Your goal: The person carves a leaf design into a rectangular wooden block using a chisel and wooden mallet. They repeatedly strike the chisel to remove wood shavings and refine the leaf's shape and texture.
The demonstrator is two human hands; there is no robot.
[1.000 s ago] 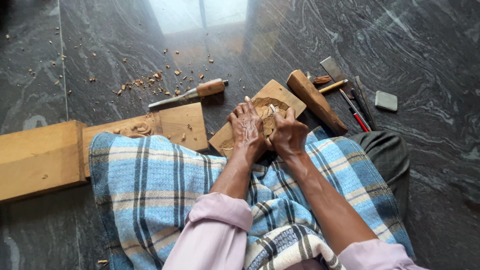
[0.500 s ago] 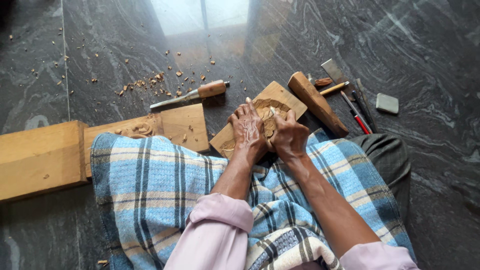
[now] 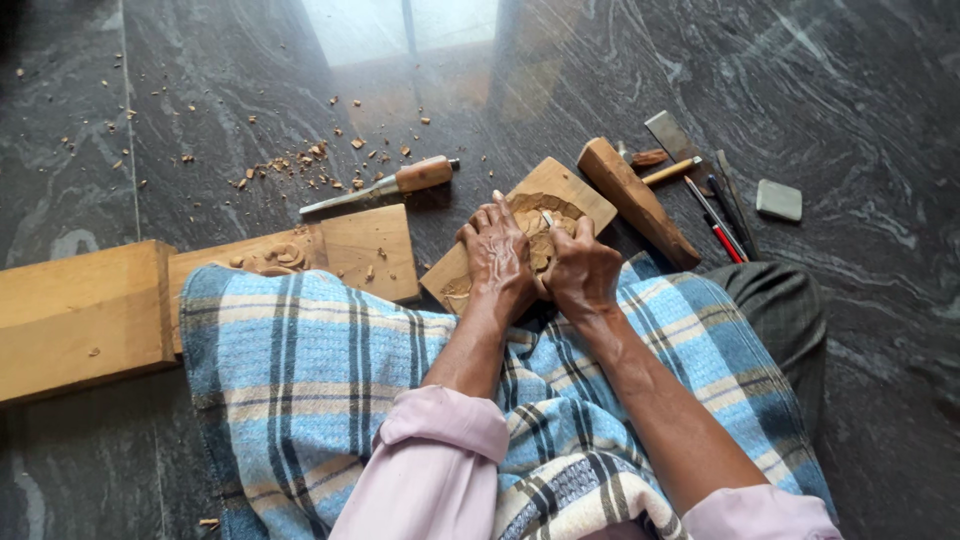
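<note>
A small wooden carving board (image 3: 556, 187) with a partly cut relief lies on the dark stone floor, its near end against my lap. My left hand (image 3: 497, 255) rests flat on the board with fingers spread, holding it down. My right hand (image 3: 582, 268) is closed around a thin carving tool (image 3: 548, 218) whose tip meets the carved area. A blue checked cloth (image 3: 300, 370) covers my legs.
A wooden-handled chisel (image 3: 385, 186) and wood chips (image 3: 300, 165) lie beyond the board. A wooden mallet (image 3: 635, 200), several more tools (image 3: 715, 205) and a grey stone (image 3: 779, 199) lie at the right. Wooden planks (image 3: 80, 315) lie at the left, one with carving (image 3: 345, 250).
Both hands stay on the carving board with only slight shifts; the tool tip works at the same spot.
</note>
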